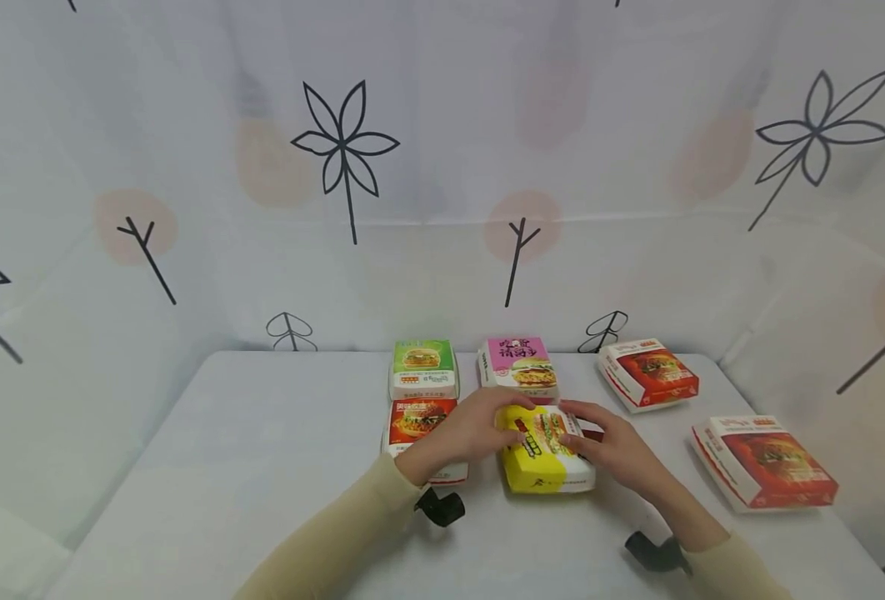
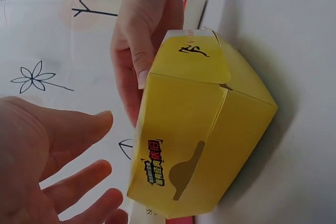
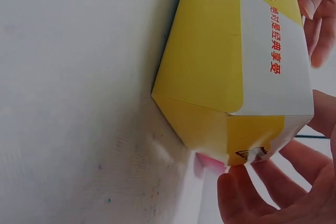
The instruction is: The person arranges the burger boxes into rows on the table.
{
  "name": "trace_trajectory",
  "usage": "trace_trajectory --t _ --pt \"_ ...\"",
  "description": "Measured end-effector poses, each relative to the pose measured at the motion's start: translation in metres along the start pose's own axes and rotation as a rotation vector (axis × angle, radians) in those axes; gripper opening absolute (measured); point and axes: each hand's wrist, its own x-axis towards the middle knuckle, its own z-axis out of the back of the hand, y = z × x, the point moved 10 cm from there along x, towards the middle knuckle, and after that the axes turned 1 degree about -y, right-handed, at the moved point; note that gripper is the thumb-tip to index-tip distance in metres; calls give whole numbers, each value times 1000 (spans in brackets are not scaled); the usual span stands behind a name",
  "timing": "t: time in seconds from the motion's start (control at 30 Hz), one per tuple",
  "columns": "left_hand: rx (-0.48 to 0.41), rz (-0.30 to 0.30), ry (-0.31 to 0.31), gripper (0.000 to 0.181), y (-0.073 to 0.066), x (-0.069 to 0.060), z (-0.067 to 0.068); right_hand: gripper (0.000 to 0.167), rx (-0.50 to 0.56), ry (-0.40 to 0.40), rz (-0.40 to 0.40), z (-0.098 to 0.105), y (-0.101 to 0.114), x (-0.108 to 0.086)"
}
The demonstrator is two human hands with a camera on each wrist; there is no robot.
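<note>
A yellow and white burger box [image 1: 550,454] lies on the table between both hands, its top printed with burgers. My left hand [image 1: 480,425] hovers over its left side; in the left wrist view a gap shows between the loosely spread fingers [image 2: 84,179] and the box. My right hand [image 1: 611,442] holds the far right part, thumb over the top and fingers [image 3: 239,187] round the far end. Under the left forearm sits a red and white burger box [image 1: 416,417], partly hidden. A small dark red patch [image 1: 591,429] shows beside the right hand; cannot tell what it belongs to.
Behind stand a green burger box [image 1: 422,367] and a pink one [image 1: 519,364]. Two more red and white boxes lie at right, one farther back [image 1: 648,373], one nearer [image 1: 765,462]. A patterned cloth [image 1: 427,275] rises behind the white table [image 1: 262,450].
</note>
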Motion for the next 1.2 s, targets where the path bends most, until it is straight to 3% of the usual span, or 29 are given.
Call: trace_trajectory --t 0.27,0.53,0.87,1.2 --pt "12 -20 44 36 -2 -7 6 69 -32 -21 -33 -3 1 -4" --pt "69 -20 95 44 2 -10 -2 69 -40 -46 -77 -4 0 -8" --pt "69 -27 100 46 8 -11 -5 53 -63 -82 -40 1 -1 -13" --pt "92 -55 107 45 6 -10 -6 57 -39 -49 17 4 -5 -16"
